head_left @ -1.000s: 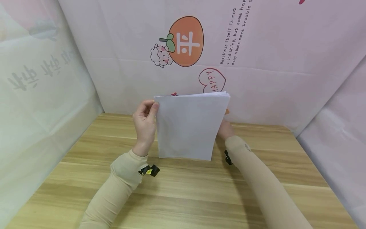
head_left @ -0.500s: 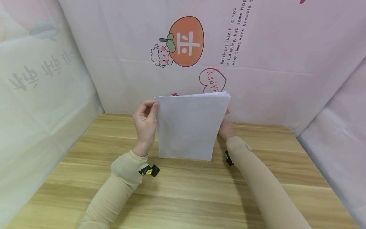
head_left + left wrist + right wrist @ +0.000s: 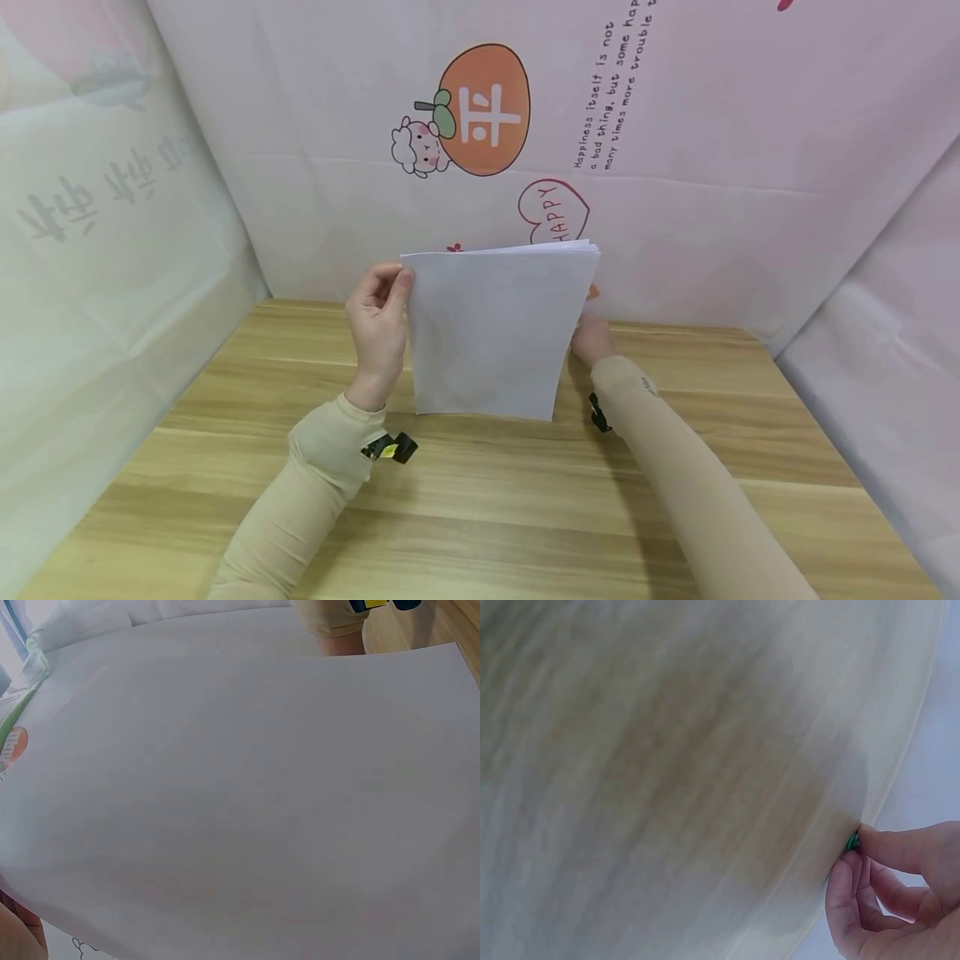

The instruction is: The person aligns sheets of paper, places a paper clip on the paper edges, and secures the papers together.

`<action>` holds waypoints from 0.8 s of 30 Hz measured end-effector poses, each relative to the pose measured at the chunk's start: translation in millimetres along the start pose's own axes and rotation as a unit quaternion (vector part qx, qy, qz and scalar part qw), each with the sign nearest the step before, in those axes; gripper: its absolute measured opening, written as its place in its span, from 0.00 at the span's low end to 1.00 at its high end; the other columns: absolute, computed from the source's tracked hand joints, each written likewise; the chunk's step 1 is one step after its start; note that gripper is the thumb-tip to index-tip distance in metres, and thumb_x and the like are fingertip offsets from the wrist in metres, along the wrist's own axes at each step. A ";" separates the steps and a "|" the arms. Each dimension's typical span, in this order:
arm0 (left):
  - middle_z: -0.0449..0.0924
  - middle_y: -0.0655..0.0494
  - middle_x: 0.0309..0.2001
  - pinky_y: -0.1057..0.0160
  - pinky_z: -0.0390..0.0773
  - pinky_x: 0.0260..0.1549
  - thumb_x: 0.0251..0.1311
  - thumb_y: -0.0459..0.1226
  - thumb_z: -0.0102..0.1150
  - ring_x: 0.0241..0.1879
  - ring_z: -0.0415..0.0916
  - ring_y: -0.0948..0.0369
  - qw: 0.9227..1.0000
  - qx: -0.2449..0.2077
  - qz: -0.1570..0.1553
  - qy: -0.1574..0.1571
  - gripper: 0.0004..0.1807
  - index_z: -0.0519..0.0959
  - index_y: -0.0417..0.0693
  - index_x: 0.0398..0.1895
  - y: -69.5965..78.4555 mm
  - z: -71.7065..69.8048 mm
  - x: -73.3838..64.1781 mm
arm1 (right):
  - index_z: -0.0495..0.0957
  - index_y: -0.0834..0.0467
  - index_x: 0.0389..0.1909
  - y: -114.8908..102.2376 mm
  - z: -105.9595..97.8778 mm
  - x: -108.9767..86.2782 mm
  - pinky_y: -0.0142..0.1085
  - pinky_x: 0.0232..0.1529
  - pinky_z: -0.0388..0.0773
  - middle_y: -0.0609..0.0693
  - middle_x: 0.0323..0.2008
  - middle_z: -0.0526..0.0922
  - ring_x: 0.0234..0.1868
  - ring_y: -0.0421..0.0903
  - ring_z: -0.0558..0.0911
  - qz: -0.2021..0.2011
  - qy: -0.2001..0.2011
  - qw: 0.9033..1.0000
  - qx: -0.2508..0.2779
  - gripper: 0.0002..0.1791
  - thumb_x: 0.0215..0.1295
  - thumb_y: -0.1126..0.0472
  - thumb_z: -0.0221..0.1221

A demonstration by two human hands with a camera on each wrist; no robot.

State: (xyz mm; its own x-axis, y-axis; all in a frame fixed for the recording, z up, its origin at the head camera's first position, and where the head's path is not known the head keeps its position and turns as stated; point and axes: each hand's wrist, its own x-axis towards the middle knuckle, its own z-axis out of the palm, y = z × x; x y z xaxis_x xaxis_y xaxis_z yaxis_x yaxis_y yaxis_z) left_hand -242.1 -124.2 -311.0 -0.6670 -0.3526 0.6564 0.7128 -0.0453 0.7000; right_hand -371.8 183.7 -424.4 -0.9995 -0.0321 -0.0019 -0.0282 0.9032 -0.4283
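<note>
My left hand pinches the upper left edge of a stack of white paper sheets, thumb on the near side. The stack stands nearly upright, its sheets slightly fanned at the top right corner. White paper fills most of the left wrist view, with part of the left hand at the lower left. Behind the stack's right edge, my right hand is partly hidden. In the right wrist view its thumb and fingers pinch a small shiny green thing, mostly covered, close at the wooden surface; I cannot tell its kind.
A wood-grain table lies under both arms. White printed cloth hangs behind and along both sides, with an orange cartoon fruit on the back panel. Each wrist carries a small black device, such as the left one.
</note>
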 end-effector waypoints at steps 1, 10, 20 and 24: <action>0.77 0.63 0.30 0.72 0.72 0.29 0.62 0.33 0.59 0.29 0.72 0.65 1.000 0.000 0.000 0.000 0.13 0.75 0.27 0.37 -0.1 0.1 0.1 | 0.67 0.73 0.59 -0.2 0.2 -0.1 0.53 0.56 0.71 0.73 0.55 0.72 0.56 0.66 0.72 -0.001 -0.001 1.000 -0.003 0.23 0.70 0.63 0.41; 0.77 0.62 0.30 0.72 0.71 0.29 0.62 0.32 0.58 0.28 0.71 0.66 1.000 -0.004 -0.001 0.001 0.13 0.74 0.25 0.37 2.0 1.0 -0.8 | 0.71 0.75 0.53 2.5 4.0 7.0 0.54 0.51 0.74 0.73 0.50 0.76 0.53 0.67 0.75 -0.002 0.002 1.000 -0.020 0.21 0.67 0.64 0.45; 0.77 0.62 0.30 0.71 0.72 0.29 0.62 0.35 0.58 0.28 0.72 0.65 1.000 0.004 0.000 -0.002 0.13 0.75 0.28 0.36 1.7 -0.4 -1.4 | 0.79 0.68 0.45 24.5 23.5 36.2 0.47 0.41 0.79 0.67 0.45 0.80 0.46 0.62 0.80 -0.009 -0.011 0.997 -0.079 0.17 0.66 0.65 0.44; 0.77 0.62 0.30 0.72 0.72 0.29 0.62 0.34 0.59 0.28 0.72 0.65 1.000 0.001 0.000 -0.001 0.13 0.75 0.28 0.36 1.2 0.0 -1.3 | 0.77 0.72 0.48 9.5 11.1 16.4 0.49 0.45 0.78 0.71 0.48 0.78 0.50 0.65 0.78 0.005 -0.022 0.997 -0.069 0.18 0.68 0.65 0.43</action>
State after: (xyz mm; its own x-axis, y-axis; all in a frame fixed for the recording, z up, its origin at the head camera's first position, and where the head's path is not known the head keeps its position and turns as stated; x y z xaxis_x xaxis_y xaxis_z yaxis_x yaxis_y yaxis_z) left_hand -240.4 -123.8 -311.0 -0.6667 -0.3514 0.6573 0.7129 -0.0436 0.6999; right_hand -388.4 187.1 -438.6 -0.9982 -0.0390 -0.0461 -0.0234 0.9539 -0.2993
